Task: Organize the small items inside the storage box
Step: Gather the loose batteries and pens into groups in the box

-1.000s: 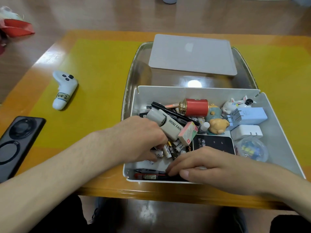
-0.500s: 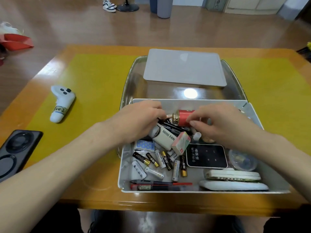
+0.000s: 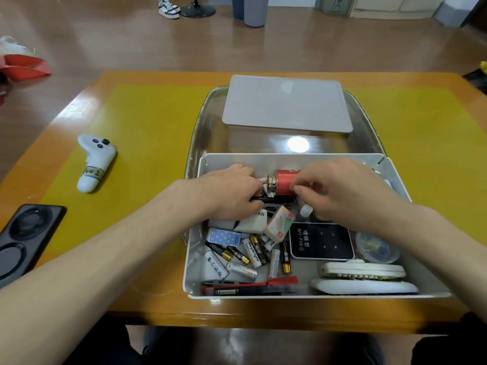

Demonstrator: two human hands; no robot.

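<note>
Storage box [image 3: 421, 212], white and open on top, stands near the front edge of the desk [image 3: 147, 122] and partly on a clear tray [image 3: 205, 119], where a grey lid [image 3: 287, 104] lies behind it. Inside the box are many small items: a black Wi-Fi device [image 3: 321, 241], flat white pieces at the front right, loose batteries [image 3: 253, 252] in the left part, pens along the front wall. Both hands work at the back of the box. The right hand [image 3: 347, 191] has its grip clamped on a red cylinder with a gold cap [image 3: 282, 181], pinching the red body. The left hand [image 3: 232, 191] is curled among the items beside the cap; what it holds cannot be told. The cylinder looks light and stiff but smooth, so probably it is safer to take it around the body, not by the cap. The batteries will likely roll, so gathering them together seems easier.
</note>
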